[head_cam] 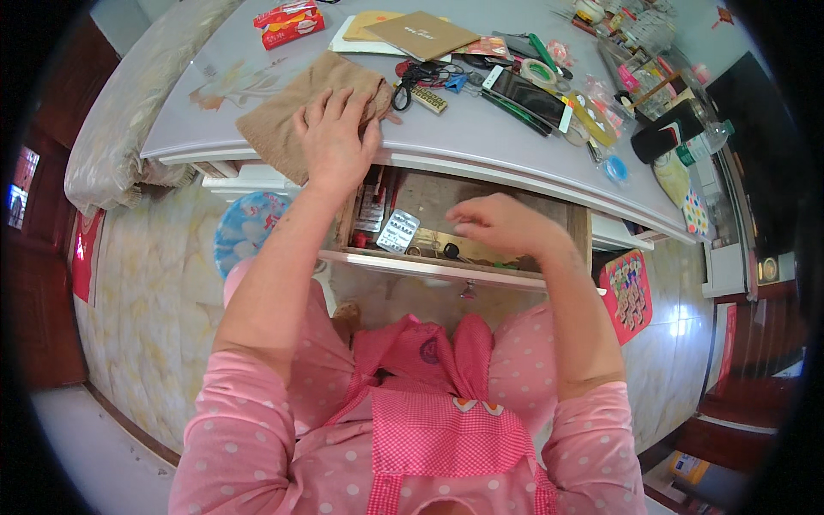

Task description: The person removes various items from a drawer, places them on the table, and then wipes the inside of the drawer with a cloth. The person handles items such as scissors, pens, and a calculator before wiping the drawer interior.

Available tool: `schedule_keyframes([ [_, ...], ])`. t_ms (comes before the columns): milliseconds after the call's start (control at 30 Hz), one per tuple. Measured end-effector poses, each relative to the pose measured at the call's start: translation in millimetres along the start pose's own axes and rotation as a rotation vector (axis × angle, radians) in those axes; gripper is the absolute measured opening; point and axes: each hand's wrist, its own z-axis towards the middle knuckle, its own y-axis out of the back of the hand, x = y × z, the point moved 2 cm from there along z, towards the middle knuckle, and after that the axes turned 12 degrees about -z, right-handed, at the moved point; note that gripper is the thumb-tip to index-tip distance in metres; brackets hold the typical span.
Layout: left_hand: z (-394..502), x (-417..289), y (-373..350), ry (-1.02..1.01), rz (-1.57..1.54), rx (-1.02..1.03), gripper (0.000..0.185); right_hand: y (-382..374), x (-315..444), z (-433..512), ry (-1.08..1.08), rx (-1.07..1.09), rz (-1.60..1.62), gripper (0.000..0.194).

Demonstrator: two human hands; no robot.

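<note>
My left hand [338,138] lies palm down with fingers spread on a brown cloth [277,129], whose lower corner hangs over the table's front edge. Below the tabletop, a wooden drawer [579,238] is pulled out above my knees. Over its right half hovers my right hand [499,222], fingers loosely bent, with nothing visible in it. Towards the drawer's left side are a silver blister pack [398,232] and another pill pack [371,209]. A black-headed key [451,250] and a small ring [414,252] lie near the drawer's front board.
On the table [225,71] are a white smartphone [528,96], tangled black cable [428,74], a tape roll [539,72], a brown booklet [421,33] and a red packet [290,24]. A black cup [669,131] stands at right. Blue [248,228] and red [624,296] stools flank the drawer.
</note>
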Motion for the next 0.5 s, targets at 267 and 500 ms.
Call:
schedule_keyframes([
  [267, 4, -3, -4, -0.033, -0.002, -0.041, 0.039, -56, -96, 54, -0.404, 0.061, -0.297, 0.063],
  [500, 4, -5, -2, -0.081, -0.012, -0.069, 0.038, -72, -134, 74, -0.396, -0.216, -0.444, 0.069],
])
